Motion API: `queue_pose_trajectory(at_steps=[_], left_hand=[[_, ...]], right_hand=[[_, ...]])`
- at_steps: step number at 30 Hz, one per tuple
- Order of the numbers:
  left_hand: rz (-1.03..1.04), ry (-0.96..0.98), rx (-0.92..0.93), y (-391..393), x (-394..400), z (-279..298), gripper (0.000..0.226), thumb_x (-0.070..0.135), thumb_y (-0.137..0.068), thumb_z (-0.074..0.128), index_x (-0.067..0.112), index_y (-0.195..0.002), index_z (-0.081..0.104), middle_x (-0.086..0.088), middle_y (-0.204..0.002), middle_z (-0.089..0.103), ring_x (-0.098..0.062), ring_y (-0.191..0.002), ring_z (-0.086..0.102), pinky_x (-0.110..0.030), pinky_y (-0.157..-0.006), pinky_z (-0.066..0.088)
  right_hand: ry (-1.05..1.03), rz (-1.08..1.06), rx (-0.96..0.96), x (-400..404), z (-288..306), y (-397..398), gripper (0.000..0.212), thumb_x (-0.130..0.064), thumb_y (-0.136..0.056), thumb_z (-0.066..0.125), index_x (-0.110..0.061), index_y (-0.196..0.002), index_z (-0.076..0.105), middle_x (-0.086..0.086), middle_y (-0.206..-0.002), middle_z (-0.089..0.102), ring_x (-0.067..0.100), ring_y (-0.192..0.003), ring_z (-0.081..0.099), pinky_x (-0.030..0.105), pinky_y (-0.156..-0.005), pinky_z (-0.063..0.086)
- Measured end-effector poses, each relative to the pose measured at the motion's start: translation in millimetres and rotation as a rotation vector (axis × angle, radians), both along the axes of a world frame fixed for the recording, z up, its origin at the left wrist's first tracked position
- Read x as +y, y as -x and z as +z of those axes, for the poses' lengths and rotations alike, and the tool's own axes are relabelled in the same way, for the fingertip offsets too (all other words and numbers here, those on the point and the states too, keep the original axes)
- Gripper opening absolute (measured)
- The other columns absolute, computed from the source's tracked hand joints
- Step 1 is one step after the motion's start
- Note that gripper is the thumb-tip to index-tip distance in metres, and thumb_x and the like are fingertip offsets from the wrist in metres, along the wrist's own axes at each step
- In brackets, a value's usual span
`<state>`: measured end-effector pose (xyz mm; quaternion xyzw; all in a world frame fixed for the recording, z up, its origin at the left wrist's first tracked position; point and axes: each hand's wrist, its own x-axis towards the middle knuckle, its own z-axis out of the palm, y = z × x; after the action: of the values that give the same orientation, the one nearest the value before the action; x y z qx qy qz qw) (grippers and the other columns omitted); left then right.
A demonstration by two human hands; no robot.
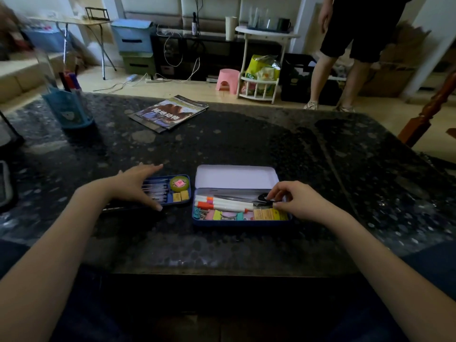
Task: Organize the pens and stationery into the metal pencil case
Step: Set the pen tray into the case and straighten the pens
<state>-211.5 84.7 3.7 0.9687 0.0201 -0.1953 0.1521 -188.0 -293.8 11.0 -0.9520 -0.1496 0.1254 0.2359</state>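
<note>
case: we see the metal pencil case (240, 219) open on the dark speckled table (246, 144), near the front edge, slightly right of centre. Lid (235, 177) is swung back, pale inside facing up.
case contents: white markers with orange caps (225, 205) lie lengthwise in the middle. Scissors (243, 197) sit behind them, black handle to the right. Coloured binder clips (220, 215) run along the front wall. Yellow sticky tabs (270, 214) fill the front right corner.
tray: a blue inner tray (170, 191) sits just left of the case, apart from it, flat on the table.
tray contents: clear-barrelled pens (155, 190) lie in a row, partly hidden by the left hand. A green tape roll (180, 184) with a pink centre sits in the back right corner. Two small yellow blocks (180, 196) sit in front of it.
left hand: our left hand (138, 185) lies over the tray's left part, fingers straight and spread, gripping nothing. Thumb tip rests by the tray's front edge.
right hand: our right hand (294, 199) is over the case's right end, fingers curled, tips pinching at the black scissor handle.
table extras: a magazine (169, 113) lies flat toward the far edge. A blue pen holder (67, 107) with dark pens stands at far left.
background: a second person's legs (345, 70) stand on the floor beyond the table. A pink stool (227, 79) sits by a white rack (259, 87).
</note>
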Motion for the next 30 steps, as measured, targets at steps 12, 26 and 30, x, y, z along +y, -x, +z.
queue_pose_trajectory(at_steps=[12, 26, 30], left_hand=[[0.029, -0.027, -0.302, 6, 3, 4, 0.089, 0.049, -0.057, 0.083, 0.014, -0.132, 0.051, -0.002, -0.114, 0.050, -0.021, -0.110, 0.050, -0.029, -0.095, 0.037], [-0.271, 0.083, -0.311, -2, -97, 22, 0.098, 0.069, -0.053, 0.071, 0.018, -0.134, 0.047, 0.004, -0.125, 0.045, -0.015, -0.116, 0.042, -0.032, -0.103, 0.037], [-0.334, 0.097, -0.294, -7, -130, 12, 0.096, 0.065, -0.060, 0.072, 0.018, -0.138, 0.042, 0.003, -0.132, 0.040, -0.016, -0.123, 0.035, -0.036, -0.108, 0.033]], right_hand=[[-0.003, 0.014, 0.010, 0, 1, 3, 0.013, -0.018, -0.090, 0.062, -0.025, -0.100, 0.064, -0.010, -0.090, 0.058, 0.002, -0.078, 0.053, 0.013, -0.060, 0.038], [-0.074, -0.075, -0.086, -4, 6, 3, 0.014, -0.016, -0.092, 0.057, -0.027, -0.090, 0.066, -0.008, -0.089, 0.066, 0.004, -0.084, 0.060, 0.013, -0.065, 0.044], [-0.070, -0.116, -0.090, -10, 6, 1, 0.015, -0.015, -0.093, 0.056, -0.026, -0.092, 0.067, -0.006, -0.089, 0.065, 0.005, -0.079, 0.059, 0.014, -0.058, 0.042]])
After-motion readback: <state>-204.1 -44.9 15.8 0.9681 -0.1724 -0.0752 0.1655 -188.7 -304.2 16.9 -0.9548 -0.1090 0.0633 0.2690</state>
